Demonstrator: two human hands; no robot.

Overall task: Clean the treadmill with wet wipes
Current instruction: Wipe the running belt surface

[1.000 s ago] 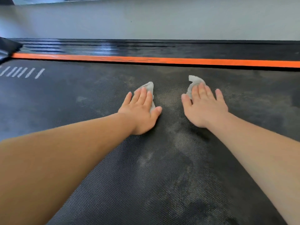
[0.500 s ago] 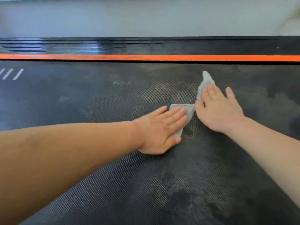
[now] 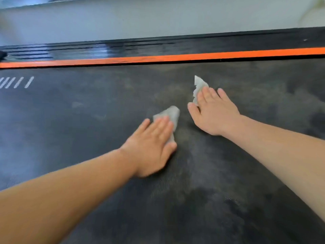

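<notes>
The black textured treadmill belt (image 3: 88,129) fills most of the view, smeared with grey dust patches. My left hand (image 3: 153,145) lies flat with straight fingers, pressing a crumpled grey wet wipe (image 3: 169,114) onto the belt near the centre. My right hand (image 3: 214,113) also lies flat, farther up and to the right, pressing a second wet wipe (image 3: 199,85) whose end sticks out past the fingertips. The two hands are a short gap apart.
An orange stripe (image 3: 175,58) runs along the belt's far edge, with the glossy black ribbed side rail (image 3: 105,50) behind it and a pale floor beyond. White slanted marks (image 3: 17,82) sit on the belt at far left.
The left hand swung right toward the right hand half a second ago, then turned back up and left. The right hand stayed pressed on its wipe. The camera view tilted.
</notes>
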